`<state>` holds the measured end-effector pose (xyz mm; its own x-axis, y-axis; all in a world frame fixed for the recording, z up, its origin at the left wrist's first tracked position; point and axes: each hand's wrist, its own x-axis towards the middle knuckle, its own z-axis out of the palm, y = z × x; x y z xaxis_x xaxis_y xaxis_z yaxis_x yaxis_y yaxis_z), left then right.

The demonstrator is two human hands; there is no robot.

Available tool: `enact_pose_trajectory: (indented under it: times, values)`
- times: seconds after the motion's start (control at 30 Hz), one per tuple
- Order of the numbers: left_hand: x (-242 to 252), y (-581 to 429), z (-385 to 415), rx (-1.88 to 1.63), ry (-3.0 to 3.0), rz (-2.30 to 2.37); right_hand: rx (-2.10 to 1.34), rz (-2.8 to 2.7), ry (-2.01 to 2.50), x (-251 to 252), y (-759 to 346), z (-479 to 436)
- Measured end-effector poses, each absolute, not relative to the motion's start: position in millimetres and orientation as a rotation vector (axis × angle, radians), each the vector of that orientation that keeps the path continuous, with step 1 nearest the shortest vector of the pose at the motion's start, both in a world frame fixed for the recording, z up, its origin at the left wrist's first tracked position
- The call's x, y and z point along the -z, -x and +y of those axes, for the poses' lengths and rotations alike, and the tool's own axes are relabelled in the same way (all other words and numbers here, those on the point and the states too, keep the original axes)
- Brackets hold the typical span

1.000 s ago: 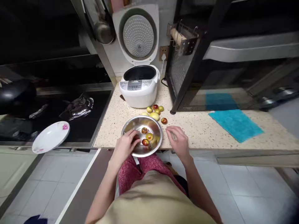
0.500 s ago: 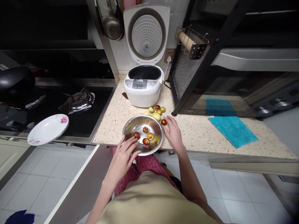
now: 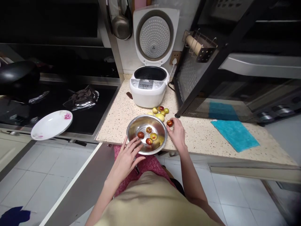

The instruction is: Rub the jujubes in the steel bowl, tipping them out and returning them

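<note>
A shiny steel bowl [image 3: 162, 147] sits at the counter's front edge with several brown and yellow-green jujubes [image 3: 149, 141] inside. My left hand [image 3: 127, 157] lies over its near left rim, fingers spread and stretched, holding nothing. Just off the bowl's right side, my right hand [image 3: 177, 134] pinches a reddish-brown jujube [image 3: 169, 123] between thumb and fingers, low over the counter. Behind the bowl is a small cluster of green and brown jujubes [image 3: 160, 117].
A white rice cooker [image 3: 148, 96] stands at the back, its lid [image 3: 154, 36] raised. On the left, a floral plate [image 3: 51, 125] rests at the stove's edge. A black oven [image 3: 225, 94] and a turquoise cloth [image 3: 235, 135] are on the right. A drawer or door [image 3: 77, 185] juts out below.
My right thumb and fingers have closed around the jujube beside the bowl. My left hand stays at the rim, its fingers slightly lower. The whole view has shifted a little.
</note>
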<state>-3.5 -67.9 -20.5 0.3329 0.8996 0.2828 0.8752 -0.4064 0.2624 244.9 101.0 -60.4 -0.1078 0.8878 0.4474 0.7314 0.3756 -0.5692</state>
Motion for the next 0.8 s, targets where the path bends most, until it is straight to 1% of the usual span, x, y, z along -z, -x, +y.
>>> enact_pose_trajectory:
  times: [0.13,0.33,0.53,0.8]
  values:
    - [20.5,3.1,-68.3,-0.595,-2.511,1.68,-0.25,-1.758,1.289,37.2,-239.0,93.6]
    - [21.4,3.2,-69.6,-0.568,-2.515,1.687,-0.506,-1.957,0.974,6.4,-200.6,79.2]
    - [22.9,3.4,-71.7,-0.595,-2.518,1.681,-0.648,-2.205,0.839,10.3,-166.0,80.1]
    - [23.0,4.8,-72.2,-0.605,-2.523,1.673,-0.616,-2.472,0.853,20.1,-156.0,88.8]
